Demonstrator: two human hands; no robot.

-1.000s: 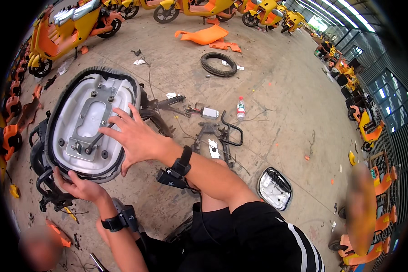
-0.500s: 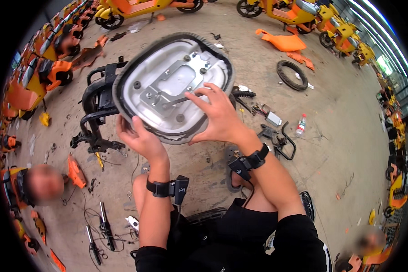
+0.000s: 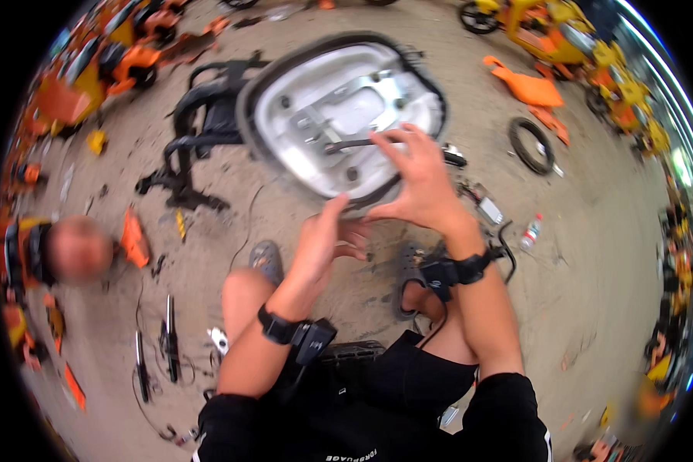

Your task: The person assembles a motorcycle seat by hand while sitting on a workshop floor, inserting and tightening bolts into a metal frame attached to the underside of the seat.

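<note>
An oval seat part [image 3: 281, 127], upside down with a white shell, dark rim and metal mounting plate [image 3: 316, 115], is raised in front of me, slightly blurred. My right hand [image 3: 420, 181] grips its lower right side, fingers over a dark bar [image 3: 346, 145] on the underside. My left hand [image 3: 323, 239] is just below the near rim, thumb up at the edge, fingers apart and curved in the air beneath it. A black metal scooter frame [image 3: 185, 154] stands behind and left of the seat.
Yellow-orange scooters [image 3: 531, 27] line both sides. On the floor lie an orange panel [image 3: 523, 81], a tyre [image 3: 531, 146], a bottle [image 3: 531, 231], a metal controller box [image 3: 489, 208], two fork tubes [image 3: 169, 339] and cables. A person's blurred head [image 3: 81, 250] is at left.
The seat has moved up and right in the view. My left hand has shifted rightward, its fingers dropping away beneath the rim; my right hand still grips the side.
</note>
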